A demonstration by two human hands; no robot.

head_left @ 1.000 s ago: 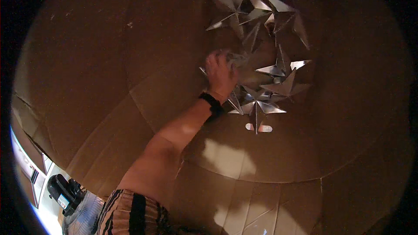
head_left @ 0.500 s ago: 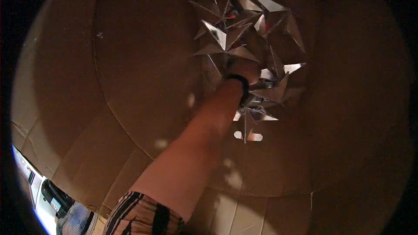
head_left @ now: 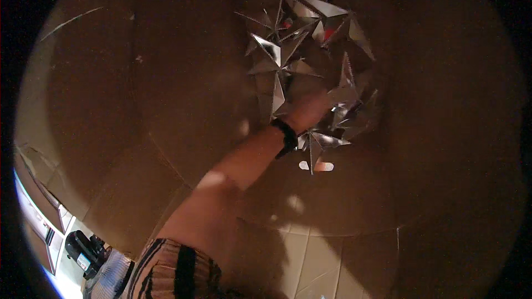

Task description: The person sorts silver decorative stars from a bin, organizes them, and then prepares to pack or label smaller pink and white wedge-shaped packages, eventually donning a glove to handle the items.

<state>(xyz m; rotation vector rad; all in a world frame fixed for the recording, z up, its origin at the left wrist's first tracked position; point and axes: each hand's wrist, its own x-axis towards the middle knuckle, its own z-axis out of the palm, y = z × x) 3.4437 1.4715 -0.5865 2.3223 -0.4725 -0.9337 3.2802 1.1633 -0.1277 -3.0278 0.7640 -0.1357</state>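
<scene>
My left hand [head_left: 310, 109] reaches into a dim brown cardboard box [head_left: 183, 88], a dark band round its wrist. Its fingers run in among shiny silver stars and are lost in shadow and blur. Touching or just beside the fingertips is one silver star [head_left: 348, 97], tilted and smeared; whether it is gripped I cannot tell. Another star [head_left: 280, 66] lies just above the hand, with a further one [head_left: 324, 16] beyond it. Below the wrist sits a lower star [head_left: 313, 143]. My right hand is out of view.
A bright oblong patch [head_left: 324, 166] shows beside the lowest star's point. Red spots [head_left: 329, 33] show among the far stars. Cardboard flaps [head_left: 310, 260] and creases surround the near side. A black object [head_left: 83, 252] stands outside the box at the lower left.
My left hand has drawn back slightly and turned toward the right-hand stars. The star by the fingertips has shifted and tilted. The view has also moved a little.
</scene>
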